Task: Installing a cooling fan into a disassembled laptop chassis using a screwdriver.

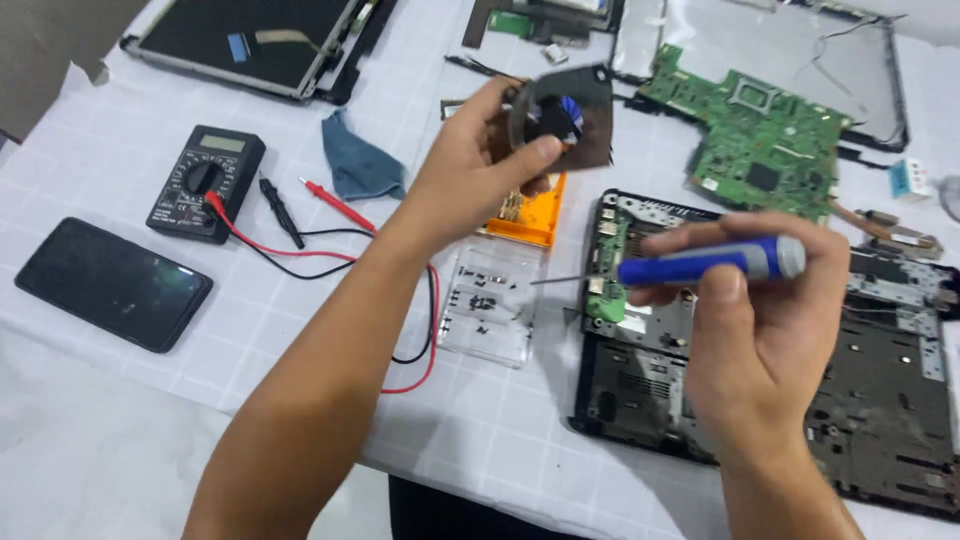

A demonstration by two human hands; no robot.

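Observation:
My left hand (478, 165) is raised above the table and grips a small black cooling fan (562, 118) with a blue hub, thumb pressed on its front face. My right hand (752, 330) holds a screwdriver (700, 263) with a blue and grey handle, its thin metal shaft pointing left over a clear plastic tray (492, 305) of small screws. Under the right hand lies an opened black laptop base (880, 400) with bare internals.
A green motherboard (765, 135) lies at the back right. A black multimeter (205, 182) with red and black leads, a dark phone (112, 283), a blue cloth (358, 162), an orange screw box (532, 218) and a laptop screen panel (245, 40) lie on the white checked tablecloth.

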